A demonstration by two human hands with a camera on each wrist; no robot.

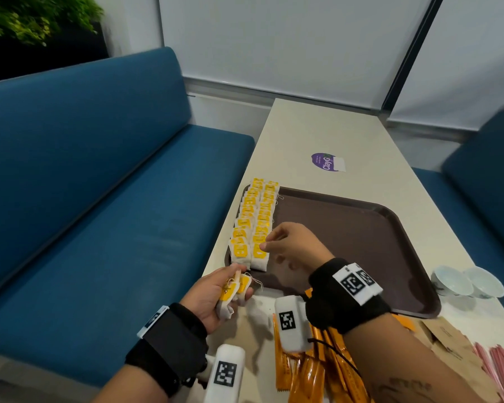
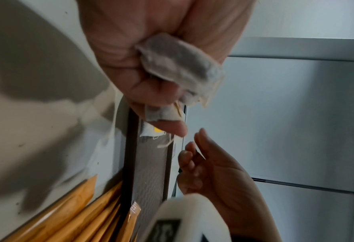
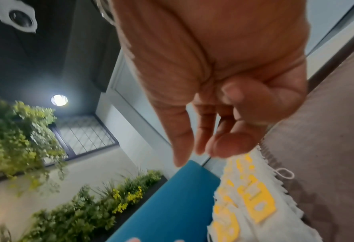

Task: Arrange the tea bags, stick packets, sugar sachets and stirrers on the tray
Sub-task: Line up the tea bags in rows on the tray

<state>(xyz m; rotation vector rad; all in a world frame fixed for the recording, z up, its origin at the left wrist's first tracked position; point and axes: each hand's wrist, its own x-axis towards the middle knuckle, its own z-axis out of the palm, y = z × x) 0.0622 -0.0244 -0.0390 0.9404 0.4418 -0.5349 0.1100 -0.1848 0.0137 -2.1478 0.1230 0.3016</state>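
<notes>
Café or canteen booth: blue benches (image 1: 105, 181) flanking long table (image 1: 317, 132), serving tray (image 1: 361, 228), planters.

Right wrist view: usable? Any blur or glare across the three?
Right wrist: right hand and tea bag rows soft with blur, ceiling lamp flares. Left wrist: left hand near-sharp, hard shadows on the table. Head: sharp centre, wide-angle bend at the edges.

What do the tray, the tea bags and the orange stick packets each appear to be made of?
Tray: probably moulded plastic; brown, with a fine stippled matte surface and a raised rounded rim.
Tea bags: thin porous filter paper, translucent over dark contents, with crimped edges, cotton-like strings and yellow paper tags.
Orange stick packets: likely plastic or foil laminate; they are glossy, with bright highlights and crimped ends.
</notes>
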